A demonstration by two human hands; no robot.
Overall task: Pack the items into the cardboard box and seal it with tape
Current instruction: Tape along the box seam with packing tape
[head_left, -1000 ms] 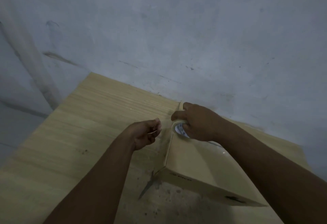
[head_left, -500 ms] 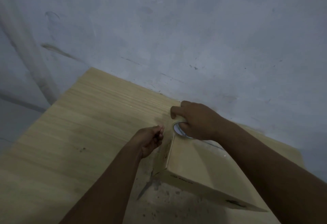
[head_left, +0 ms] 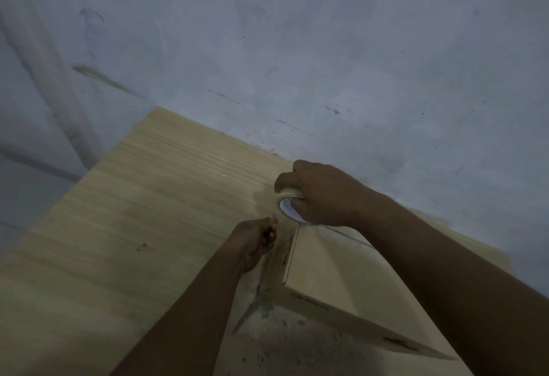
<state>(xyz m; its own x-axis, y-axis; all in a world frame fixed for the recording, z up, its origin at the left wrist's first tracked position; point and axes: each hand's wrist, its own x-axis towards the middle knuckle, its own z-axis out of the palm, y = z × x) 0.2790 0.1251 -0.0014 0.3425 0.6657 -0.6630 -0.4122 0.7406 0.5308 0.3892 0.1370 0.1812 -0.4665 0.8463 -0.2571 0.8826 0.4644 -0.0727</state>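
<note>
A closed cardboard box (head_left: pixel 326 268) lies on the wooden table (head_left: pixel 133 227), its flaps down. My right hand (head_left: pixel 323 194) grips a roll of clear tape (head_left: pixel 286 203) at the box's far left corner. A strip of tape (head_left: pixel 347 234) runs back from the roll across the box top under my forearm. My left hand (head_left: pixel 255 242) is at the box's left side just below the roll, fingers curled and pinched together; what they pinch is too small to make out.
A pair of scissors (head_left: pixel 249 310) lies on the table, partly under the box's near left corner. A grey wall (head_left: pixel 297 63) stands right behind the table. The table's left edge drops off to the floor.
My right hand has carried the tape roll a little past the box's far left corner. My left hand has moved right and nearer, up against the box's left side.
</note>
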